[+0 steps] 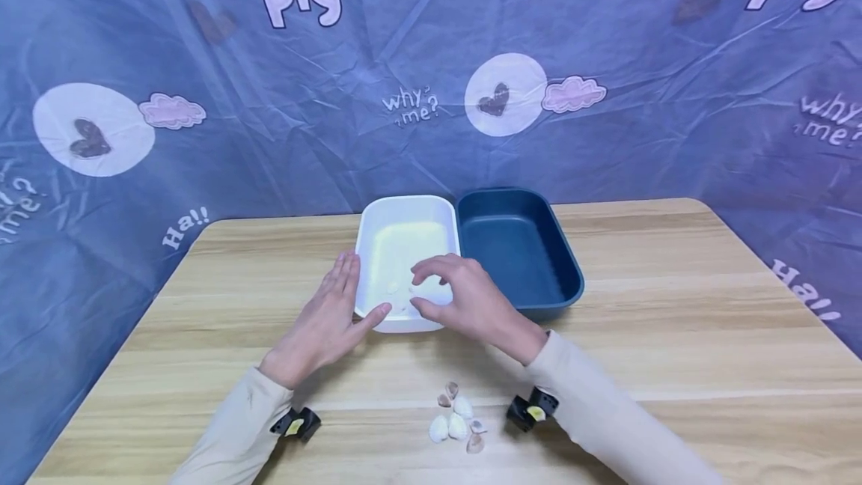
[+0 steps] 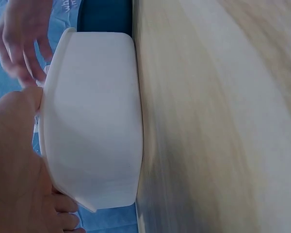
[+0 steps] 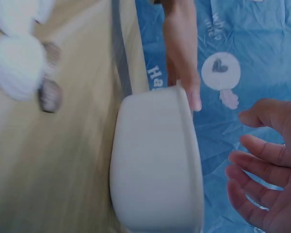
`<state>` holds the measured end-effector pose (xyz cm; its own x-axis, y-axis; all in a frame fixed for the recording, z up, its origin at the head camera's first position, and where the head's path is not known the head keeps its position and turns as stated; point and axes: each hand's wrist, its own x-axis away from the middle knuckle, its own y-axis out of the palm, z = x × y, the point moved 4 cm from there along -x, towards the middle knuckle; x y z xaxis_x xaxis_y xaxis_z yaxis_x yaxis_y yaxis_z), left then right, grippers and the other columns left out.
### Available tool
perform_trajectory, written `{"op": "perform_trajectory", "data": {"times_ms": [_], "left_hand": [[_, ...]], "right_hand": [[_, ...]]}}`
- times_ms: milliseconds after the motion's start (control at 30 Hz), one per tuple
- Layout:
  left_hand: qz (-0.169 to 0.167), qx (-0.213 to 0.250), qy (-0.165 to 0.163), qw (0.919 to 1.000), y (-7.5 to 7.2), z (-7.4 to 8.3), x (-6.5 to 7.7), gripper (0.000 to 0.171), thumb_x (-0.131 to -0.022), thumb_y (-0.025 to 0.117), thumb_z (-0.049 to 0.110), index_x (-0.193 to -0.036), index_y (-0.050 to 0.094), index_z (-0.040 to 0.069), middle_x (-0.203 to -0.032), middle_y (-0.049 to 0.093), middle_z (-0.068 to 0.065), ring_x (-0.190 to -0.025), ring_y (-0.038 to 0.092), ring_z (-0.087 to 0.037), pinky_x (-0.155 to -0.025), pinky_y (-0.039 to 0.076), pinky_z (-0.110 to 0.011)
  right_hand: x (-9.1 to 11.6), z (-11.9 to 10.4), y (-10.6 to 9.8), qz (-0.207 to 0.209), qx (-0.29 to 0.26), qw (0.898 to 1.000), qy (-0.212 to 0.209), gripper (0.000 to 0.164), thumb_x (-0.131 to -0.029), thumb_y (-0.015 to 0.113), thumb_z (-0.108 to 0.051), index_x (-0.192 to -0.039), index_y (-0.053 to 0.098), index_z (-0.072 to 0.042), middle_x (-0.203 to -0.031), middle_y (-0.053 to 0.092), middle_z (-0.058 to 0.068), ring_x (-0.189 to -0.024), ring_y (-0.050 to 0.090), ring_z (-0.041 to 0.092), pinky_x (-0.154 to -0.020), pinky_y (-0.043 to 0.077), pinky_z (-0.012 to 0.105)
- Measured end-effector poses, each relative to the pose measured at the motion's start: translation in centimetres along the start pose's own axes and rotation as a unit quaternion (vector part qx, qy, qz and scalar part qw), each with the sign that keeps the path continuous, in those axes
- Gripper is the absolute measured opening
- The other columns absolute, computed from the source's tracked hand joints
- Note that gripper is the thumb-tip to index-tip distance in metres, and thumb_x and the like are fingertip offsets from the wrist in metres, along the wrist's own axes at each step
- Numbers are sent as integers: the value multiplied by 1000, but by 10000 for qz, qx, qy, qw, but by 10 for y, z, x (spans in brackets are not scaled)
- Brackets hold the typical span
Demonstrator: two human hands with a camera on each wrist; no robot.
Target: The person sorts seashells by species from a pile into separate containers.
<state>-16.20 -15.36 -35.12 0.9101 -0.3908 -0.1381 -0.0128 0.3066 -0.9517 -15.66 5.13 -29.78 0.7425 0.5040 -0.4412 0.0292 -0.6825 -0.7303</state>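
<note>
A white rectangular tub (image 1: 408, 324) stands on the table, with a few small pale pieces, hard to make out, on its floor near the front. Against its left side rests my left hand (image 1: 326, 320), fingers straight along the wall and thumb over the near corner of the rim. My right hand (image 1: 468, 294) hovers above the tub's front right part. Its thumb and fingers are bent but apart, and the right wrist view shows nothing between them. Closer to me lies a loose group of seashells (image 1: 458, 426), some white and ribbed, others small and brownish.
A dark blue tub (image 1: 572, 275) of similar shape stands against the white tub's right side. Both sit on a wood-grain table (image 1: 673, 320) near its back edge. A blue printed cloth (image 1: 417, 36) hangs behind.
</note>
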Motion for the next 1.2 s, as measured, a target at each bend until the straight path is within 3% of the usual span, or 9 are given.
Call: {"op": "perform_trajectory", "data": {"times_ms": [233,600,900,1200], "left_hand": [[-48,41,-79,9999,-1,-1,0,93,-97,36,62,-150,9,-9,-157,5,-26,-146,3,-35,-119,11,-45],[-42,76,-133,9999,0,-1,-1,94,-96,35,63,-150,9,-9,-157,5,-26,-147,3,-35,-119,11,-45],[-88,48,-159,9998,1,0,-2,94,-96,35,64,-151,8,-8,-158,4,-25,-147,3,-35,-119,10,-45],[-66,24,-103,9999,2,1,-5,93,-97,34,62,-150,7,-9,-158,3,-24,-147,3,-35,-119,11,-46]], "right_hand": [[34,-8,-8,-65,-146,9990,-413,18,-78,79,-14,-92,71,-8,-107,71,4,-102,64,18,-82,55,32],[77,5,6,-1100,64,9937,-194,21,-77,79,-17,-96,71,-12,-115,67,1,-109,60,18,-95,50,36],[92,11,13,-1507,151,9873,-484,18,-74,81,-21,-88,70,-22,-123,62,-1,-113,57,17,-96,49,35],[99,15,17,-1950,262,9790,-537,21,-72,82,-21,-92,73,-21,-119,58,-3,-109,52,14,-91,48,28]]}}
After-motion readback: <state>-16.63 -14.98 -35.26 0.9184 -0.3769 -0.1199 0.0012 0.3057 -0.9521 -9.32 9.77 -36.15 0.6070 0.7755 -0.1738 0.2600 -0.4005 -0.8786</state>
